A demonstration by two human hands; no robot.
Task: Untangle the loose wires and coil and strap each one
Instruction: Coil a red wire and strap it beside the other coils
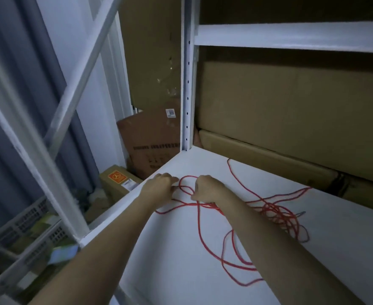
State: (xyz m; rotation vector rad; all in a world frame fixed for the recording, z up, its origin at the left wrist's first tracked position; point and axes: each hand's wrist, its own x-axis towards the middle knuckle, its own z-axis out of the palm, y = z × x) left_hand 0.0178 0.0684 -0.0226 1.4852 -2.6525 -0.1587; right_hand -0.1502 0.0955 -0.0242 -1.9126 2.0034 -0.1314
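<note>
Both hands work a loop of red wire near the far left corner of a white shelf.

The left hand [160, 187] and the right hand [206, 188] lie close together, fingers curled, each pinching the thin red wire [199, 230] where it forms a small loop between them. From there the wire trails back under the right forearm, sprawls in loose curves toward the near edge, and bunches into a tangled coil to the right of that arm. The white shelf [203, 282] is smooth, flat and matte, framed by a perforated metal upright [187, 95]. Plain brown cardboard boxes [291, 106], broad and flat-sided, stand stacked behind it.
</note>
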